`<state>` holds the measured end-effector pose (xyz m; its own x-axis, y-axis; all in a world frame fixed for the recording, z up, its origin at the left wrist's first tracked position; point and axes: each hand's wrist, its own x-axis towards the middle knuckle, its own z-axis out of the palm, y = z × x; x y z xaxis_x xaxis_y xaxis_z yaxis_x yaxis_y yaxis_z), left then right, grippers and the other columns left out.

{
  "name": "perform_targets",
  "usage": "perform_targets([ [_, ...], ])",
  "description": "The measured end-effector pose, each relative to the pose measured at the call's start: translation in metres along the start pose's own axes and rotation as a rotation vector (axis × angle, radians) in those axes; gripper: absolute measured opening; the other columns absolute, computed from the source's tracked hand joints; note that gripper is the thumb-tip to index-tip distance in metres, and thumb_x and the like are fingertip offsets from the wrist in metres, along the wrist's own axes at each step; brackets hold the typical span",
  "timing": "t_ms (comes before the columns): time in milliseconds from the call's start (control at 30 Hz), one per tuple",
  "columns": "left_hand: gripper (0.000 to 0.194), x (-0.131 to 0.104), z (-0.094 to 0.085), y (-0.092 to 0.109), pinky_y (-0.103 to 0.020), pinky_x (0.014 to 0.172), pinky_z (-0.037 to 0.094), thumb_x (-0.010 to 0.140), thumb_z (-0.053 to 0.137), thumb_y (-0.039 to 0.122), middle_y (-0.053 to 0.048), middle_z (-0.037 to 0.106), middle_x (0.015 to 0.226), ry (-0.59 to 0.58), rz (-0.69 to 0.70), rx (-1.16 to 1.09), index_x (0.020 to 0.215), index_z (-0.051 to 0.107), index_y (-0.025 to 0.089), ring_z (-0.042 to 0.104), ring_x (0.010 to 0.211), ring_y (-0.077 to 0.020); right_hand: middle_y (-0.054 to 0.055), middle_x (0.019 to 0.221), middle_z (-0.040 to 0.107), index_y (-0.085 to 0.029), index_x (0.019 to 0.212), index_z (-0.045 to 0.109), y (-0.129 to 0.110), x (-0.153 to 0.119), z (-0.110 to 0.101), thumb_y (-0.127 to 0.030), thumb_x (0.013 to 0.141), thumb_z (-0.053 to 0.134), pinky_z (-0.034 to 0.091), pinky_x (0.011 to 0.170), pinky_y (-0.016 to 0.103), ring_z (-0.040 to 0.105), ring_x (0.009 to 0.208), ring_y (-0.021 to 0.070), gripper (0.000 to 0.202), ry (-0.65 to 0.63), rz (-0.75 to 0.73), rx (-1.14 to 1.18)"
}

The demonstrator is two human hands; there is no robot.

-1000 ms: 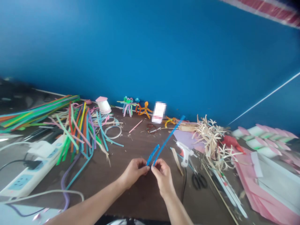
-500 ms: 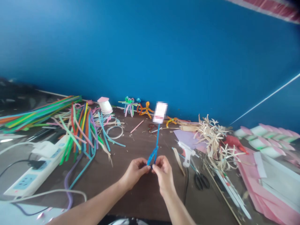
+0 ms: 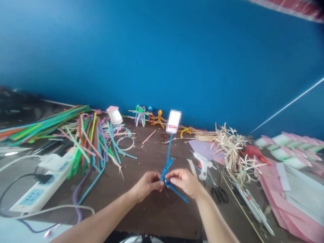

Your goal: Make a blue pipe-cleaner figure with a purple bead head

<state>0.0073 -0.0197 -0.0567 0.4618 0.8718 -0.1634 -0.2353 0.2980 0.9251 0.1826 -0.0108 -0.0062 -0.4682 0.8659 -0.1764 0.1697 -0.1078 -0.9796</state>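
A blue pipe-cleaner figure (image 3: 167, 166) is between my hands, above the dark table (image 3: 152, 216). My left hand (image 3: 150, 182) pinches its lower left side between thumb and fingers. On the other side, my right hand (image 3: 184, 180) is closed at the fingertips on the same figure, just above a blue strand that slants down to the right. Another strand rises from the figure toward a blurred white card (image 3: 173, 120) at the back. Fingers hide part of the twisted middle.
Bundles of coloured pipe cleaners (image 3: 91, 141) and a power strip (image 3: 43, 185) lie left. A white glue gun (image 3: 203, 165), scissors (image 3: 219, 194), straw flowers (image 3: 230, 148) and pink paper (image 3: 283, 206) are right. An orange pipe-cleaner figure (image 3: 159, 118) stands near the blue wall.
My right hand has shifted right and turned more sideways. A blue strand now sticks out to the lower right beneath it. My left hand has stayed nearly in place.
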Motion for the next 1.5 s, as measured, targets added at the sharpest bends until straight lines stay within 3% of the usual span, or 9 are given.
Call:
perform_targets([
  [233,0.024,-0.001,-0.002,0.006,-0.022,0.057,0.037,0.062,0.068,0.031,-0.002,0.06,0.058,-0.04,-0.032,0.015,0.069,0.06,0.01,0.05,0.054,-0.0095,0.003,0.08,0.068,-0.015,0.089,0.066,-0.007,0.003,-0.004,-0.02,0.072,0.055,0.047,0.074,0.031,0.063,0.073,0.0153,0.021,-0.101,-0.005,0.043],
  [400,0.022,-0.002,-0.002,0.014,-0.021,0.054,0.036,0.059,0.07,0.029,-0.001,0.06,0.057,-0.053,-0.075,0.097,0.067,0.06,0.011,0.05,0.053,-0.0096,0.001,0.076,0.068,-0.017,0.089,0.066,-0.018,-0.001,-0.01,-0.018,0.072,0.053,0.048,0.067,0.027,0.063,0.069,0.0145,0.022,-0.216,0.057,0.033],
  [600,0.022,-0.005,0.004,0.022,-0.022,0.056,0.037,0.06,0.069,0.032,0.0,0.06,0.055,-0.116,-0.081,0.084,0.065,0.061,0.011,0.051,0.053,-0.0102,-0.001,0.062,0.065,-0.019,0.078,0.069,-0.019,-0.001,-0.01,-0.017,0.068,0.057,0.046,0.053,0.022,0.057,0.054,0.0122,0.015,-0.109,-0.029,-0.173],
  [900,0.02,-0.014,0.01,0.031,-0.022,0.057,0.039,0.058,0.071,0.027,0.001,0.06,0.057,-0.083,-0.037,0.062,0.067,0.061,0.012,0.051,0.054,-0.01,-0.003,0.057,0.058,-0.019,0.079,0.067,-0.037,-0.005,-0.002,-0.023,0.072,0.057,0.04,0.048,0.019,0.051,0.05,0.0101,0.013,-0.13,-0.102,-0.265],
  [1000,0.019,-0.02,0.015,0.044,-0.021,0.054,0.037,0.059,0.071,0.027,0.001,0.059,0.057,-0.053,0.018,0.038,0.066,0.06,0.012,0.05,0.054,-0.0093,-0.002,0.064,0.059,-0.019,0.077,0.066,-0.047,-0.007,0.0,-0.024,0.073,0.058,0.042,0.054,0.021,0.054,0.058,0.0118,0.01,-0.065,-0.149,-0.34],
  [1200,0.023,-0.024,0.026,0.064,-0.021,0.053,0.037,0.059,0.071,0.029,0.0,0.058,0.058,0.063,0.117,-0.13,0.067,0.057,0.013,0.05,0.053,-0.0098,0.002,0.084,0.057,-0.019,0.073,0.06,-0.066,-0.014,0.009,-0.024,0.075,0.057,0.042,0.069,0.025,0.054,0.078,0.0155,0.005,0.14,-0.402,-0.49],
  [1367,0.018,-0.017,0.033,0.071,-0.019,0.053,0.037,0.063,0.068,0.026,0.001,0.056,0.057,0.179,0.189,-0.222,0.067,0.056,0.012,0.049,0.053,-0.0077,0.0,0.072,0.06,-0.019,0.087,0.056,-0.067,-0.011,0.021,-0.013,0.082,0.043,0.042,0.061,0.022,0.055,0.065,0.0127,0.016,0.231,-0.45,-0.515],
  [1500,0.018,-0.014,0.032,0.077,-0.019,0.054,0.038,0.064,0.067,0.025,0.002,0.056,0.057,0.243,0.201,-0.213,0.067,0.055,0.013,0.049,0.054,-0.0076,0.002,0.079,0.064,-0.019,0.09,0.06,-0.064,-0.005,0.025,-0.012,0.081,0.042,0.043,0.065,0.023,0.058,0.07,0.0145,0.021,0.301,-0.49,-0.559],
])
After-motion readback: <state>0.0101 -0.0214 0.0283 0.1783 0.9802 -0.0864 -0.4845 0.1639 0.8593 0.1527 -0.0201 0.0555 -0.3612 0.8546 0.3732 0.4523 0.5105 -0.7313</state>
